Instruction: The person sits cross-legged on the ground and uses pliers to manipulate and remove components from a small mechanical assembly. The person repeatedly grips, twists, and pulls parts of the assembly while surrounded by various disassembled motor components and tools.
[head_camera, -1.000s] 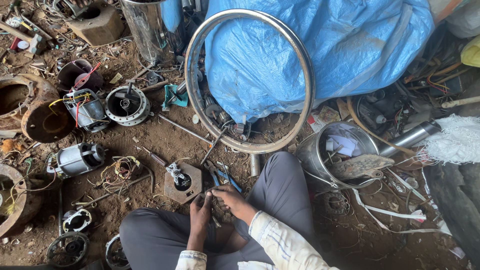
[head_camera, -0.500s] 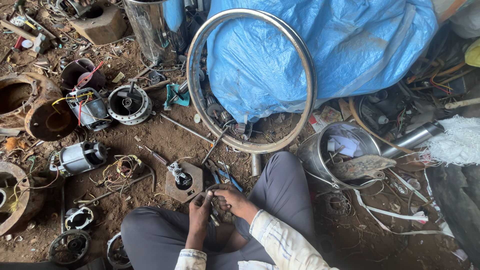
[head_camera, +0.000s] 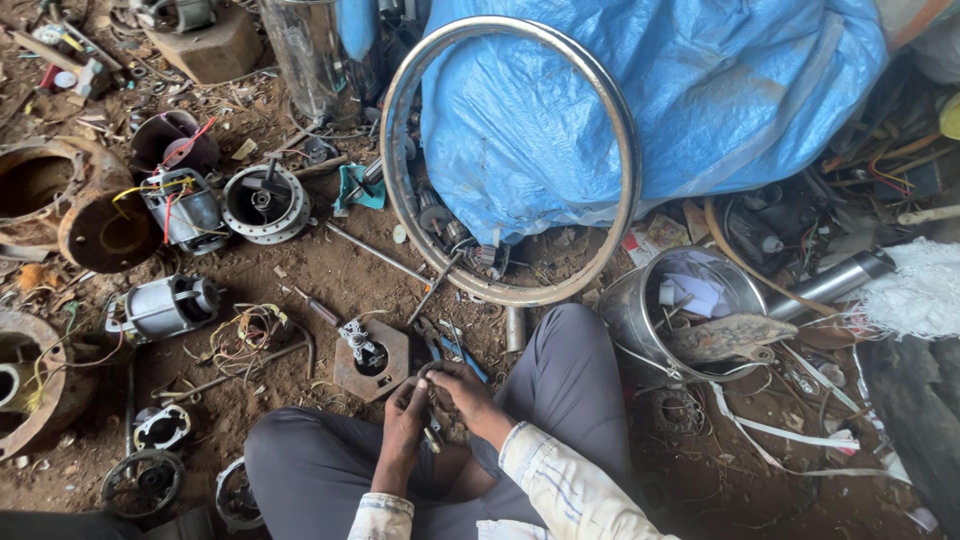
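— What do you have in view?

— I'm looking down at my lap, sitting cross-legged on the dirt floor. My left hand and right hand meet over my knees, fingers of both curled around a small metal part; it is too small for me to tell what kind.

— What's close by?

— Just ahead of my hands a rusty plate lies flat on the floor, with blue-handled pliers beside it. Farther out a big metal ring leans on a blue tarp. A steel bucket stands by my right knee.
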